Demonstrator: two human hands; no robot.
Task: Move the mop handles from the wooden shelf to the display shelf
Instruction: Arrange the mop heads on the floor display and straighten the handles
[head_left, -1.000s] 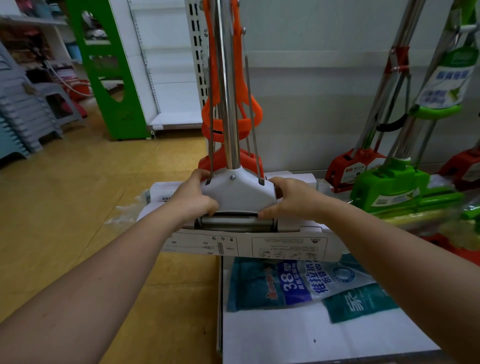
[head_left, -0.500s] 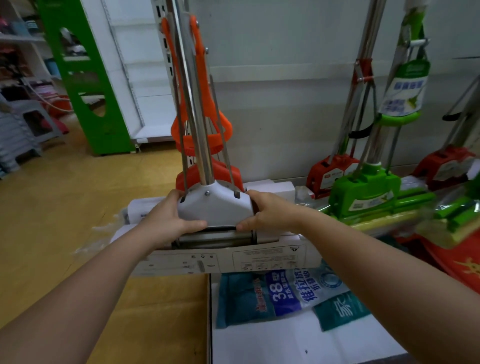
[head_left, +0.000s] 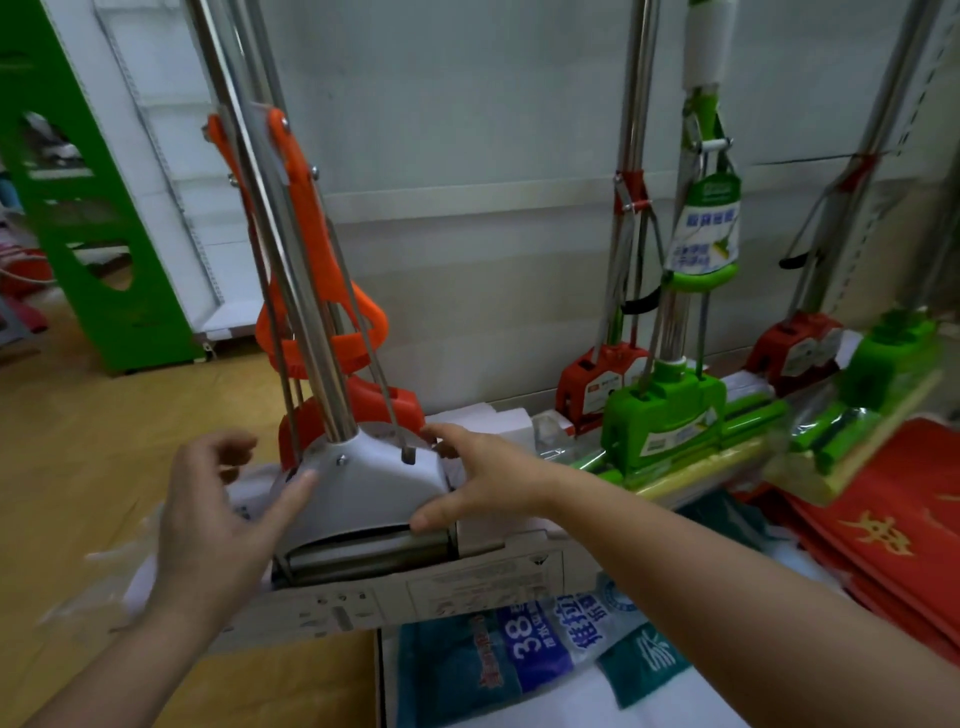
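item: left hand. fingers are spreading wide and loose, closing on nothing; one fingertip is touching the left shoulder of the white mop head, the rest are hanging free just beside it.

item: right hand. fingers are lying open and flat, gripping nothing; the thumb is resting at the lower right edge of the white mop head, by the metal roller, and the other fingertips are reaching over its upper right corner.

item: white mop head with steel handle. it is standing between the two hands, its base sitting in a printed cardboard sleeve at the front left corner of the display shelf. the handle is leaning up and to the left, out of the top of the view.

item: orange mop. it is standing directly behind the white one, touching or nearly so; cannot tell which.

item: green mop and red mop. both are standing upright to the right, against the grey back wall.

item: blue printed packet. it is lying flat on the shelf, just in front of the cardboard sleeve.

item: red bags. they are lying stacked at far right.
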